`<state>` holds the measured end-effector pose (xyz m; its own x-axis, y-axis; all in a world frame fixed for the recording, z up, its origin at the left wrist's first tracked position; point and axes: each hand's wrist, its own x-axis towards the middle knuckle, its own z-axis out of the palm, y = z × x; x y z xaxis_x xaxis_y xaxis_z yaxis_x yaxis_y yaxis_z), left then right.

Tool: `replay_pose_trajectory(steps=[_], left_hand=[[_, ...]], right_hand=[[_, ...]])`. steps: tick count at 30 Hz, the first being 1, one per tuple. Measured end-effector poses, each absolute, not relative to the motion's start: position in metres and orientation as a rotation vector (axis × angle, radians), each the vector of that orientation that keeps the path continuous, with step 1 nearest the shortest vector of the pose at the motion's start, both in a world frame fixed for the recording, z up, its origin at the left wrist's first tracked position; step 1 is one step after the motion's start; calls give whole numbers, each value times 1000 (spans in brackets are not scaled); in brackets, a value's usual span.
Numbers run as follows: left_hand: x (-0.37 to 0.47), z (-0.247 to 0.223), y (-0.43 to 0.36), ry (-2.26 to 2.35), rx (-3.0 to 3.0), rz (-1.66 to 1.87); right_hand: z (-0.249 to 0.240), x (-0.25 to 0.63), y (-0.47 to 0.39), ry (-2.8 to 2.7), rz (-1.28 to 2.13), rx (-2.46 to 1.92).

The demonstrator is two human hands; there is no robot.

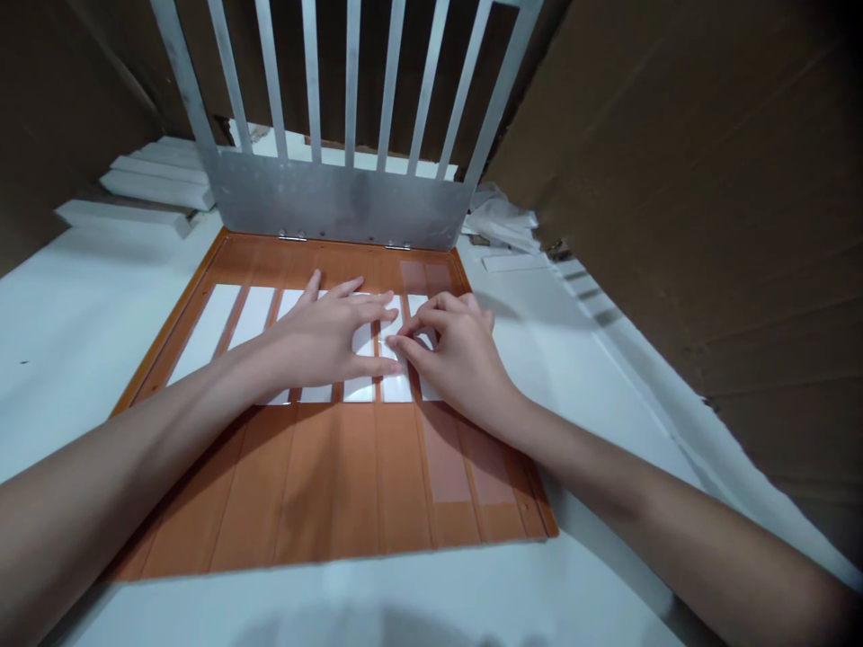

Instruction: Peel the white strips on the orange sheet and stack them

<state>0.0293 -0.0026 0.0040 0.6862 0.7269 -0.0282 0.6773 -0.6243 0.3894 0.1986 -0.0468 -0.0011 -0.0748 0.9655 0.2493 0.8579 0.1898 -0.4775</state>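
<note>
An orange board (324, 485) with long shallow grooves lies in front of me. Several white strips (209, 328) are set side by side across its middle. My left hand (324, 328) rests over the central strips, fingers spread, hiding parts of them. Just to its right, my right hand (455, 346) has thumb and forefinger pinched together at a white strip (396, 382). Whatever is between those fingertips is too small to make out. Pale see-through strips (449, 458) lie in the grooves on the board's right side.
A hinged metal frame with slots (343, 202) stands raised at the board's far edge. Stacked white bars (158, 180) lie at the back left of the white table (607, 377). Crumpled clear plastic (502, 220) sits back right. Brown cardboard walls (707, 180) enclose the sides.
</note>
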Motion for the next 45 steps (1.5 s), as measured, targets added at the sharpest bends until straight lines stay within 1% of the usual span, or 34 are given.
replay_pose_trajectory(steps=[8, 29, 35, 38, 42, 45], left_hand=[[29, -5, 1, 1101, 2540, 237], [31, -4, 1, 1120, 2525, 244], [31, -4, 0, 1127, 2533, 269], [33, -4, 0, 1133, 2544, 283], [36, -4, 0, 1162, 2561, 307], [39, -3, -2, 1202, 2596, 305]], right_hand=[[-2, 197, -48, -1962, 264, -1711], [-2, 197, -46, -1990, 203, -1719], [-3, 197, -42, -2010, 98, -1781], [-5, 200, -39, -2019, -7, -1793], [11, 202, -46, -2086, -209, -1726], [32, 193, -68, -2402, -133, -1639]])
